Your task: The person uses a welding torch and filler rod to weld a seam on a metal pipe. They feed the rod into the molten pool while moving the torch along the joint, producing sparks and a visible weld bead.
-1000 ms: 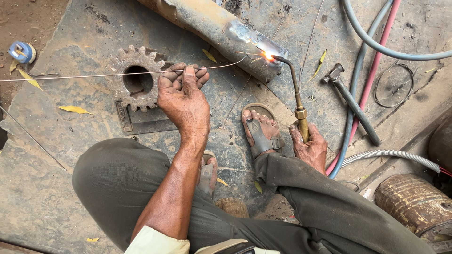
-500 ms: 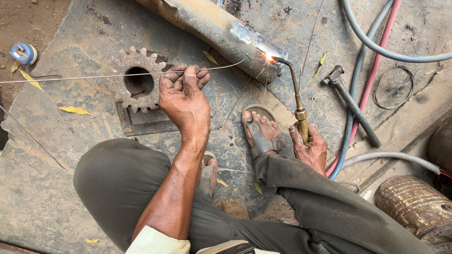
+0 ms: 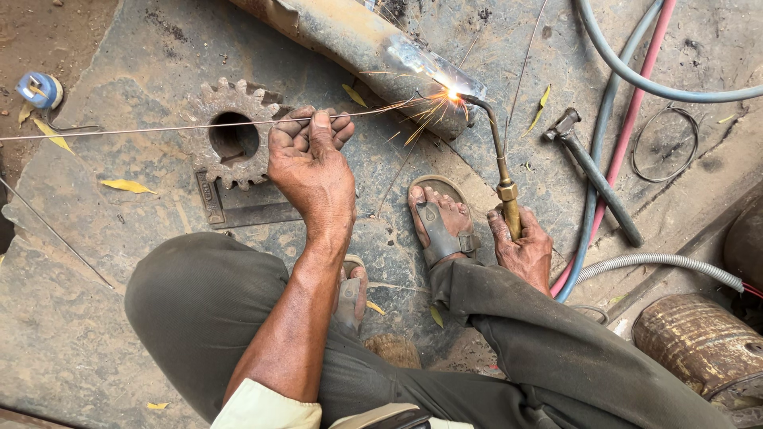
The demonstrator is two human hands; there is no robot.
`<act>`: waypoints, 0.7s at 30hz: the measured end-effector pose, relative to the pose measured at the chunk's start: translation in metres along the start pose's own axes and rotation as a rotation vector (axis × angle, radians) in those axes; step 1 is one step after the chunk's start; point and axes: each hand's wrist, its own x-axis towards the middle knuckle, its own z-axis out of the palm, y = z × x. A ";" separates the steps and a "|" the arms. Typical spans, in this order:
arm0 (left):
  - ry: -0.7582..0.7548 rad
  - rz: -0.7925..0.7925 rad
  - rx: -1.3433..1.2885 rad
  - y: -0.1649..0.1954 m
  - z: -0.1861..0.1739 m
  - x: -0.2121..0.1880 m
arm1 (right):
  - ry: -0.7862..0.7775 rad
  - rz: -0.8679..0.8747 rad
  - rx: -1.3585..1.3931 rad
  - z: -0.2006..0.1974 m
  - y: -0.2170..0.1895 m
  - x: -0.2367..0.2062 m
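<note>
Thin wire rod (image 3: 159, 127), light & whippy, pinched mid-length by left hand (image 3: 311, 163) fingers; right hand (image 3: 520, 250) closed round torch (image 3: 499, 151) at pipe (image 3: 358, 48).

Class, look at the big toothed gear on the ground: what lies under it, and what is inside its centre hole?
Under the gear lies a flat metal bracket, its lower edge showing; the rest is covered. The hole is dark; its contents cannot be seen. The left hand rests beside it.

Dark olive trousers (image 3: 199, 318), pale rolled sleeve (image 3: 266, 407), worn sandals (image 3: 441, 230)
</note>
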 end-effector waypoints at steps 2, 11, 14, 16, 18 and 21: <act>0.004 0.004 0.002 0.000 0.001 0.002 | -0.010 0.013 0.000 0.000 -0.001 0.000; 0.001 -0.004 -0.023 -0.001 0.001 0.001 | -0.010 0.010 -0.014 0.000 0.001 0.000; 0.012 -0.012 -0.022 -0.001 0.002 0.002 | -0.003 -0.003 -0.037 0.000 0.002 0.001; 0.013 -0.012 -0.016 -0.001 0.002 0.002 | -0.001 -0.017 -0.041 0.000 0.002 0.002; 0.012 -0.015 -0.014 -0.001 0.002 0.002 | -0.005 -0.032 -0.025 0.000 0.002 0.002; 0.012 -0.011 -0.022 -0.002 0.002 0.003 | 0.006 -0.032 -0.019 0.000 0.000 0.001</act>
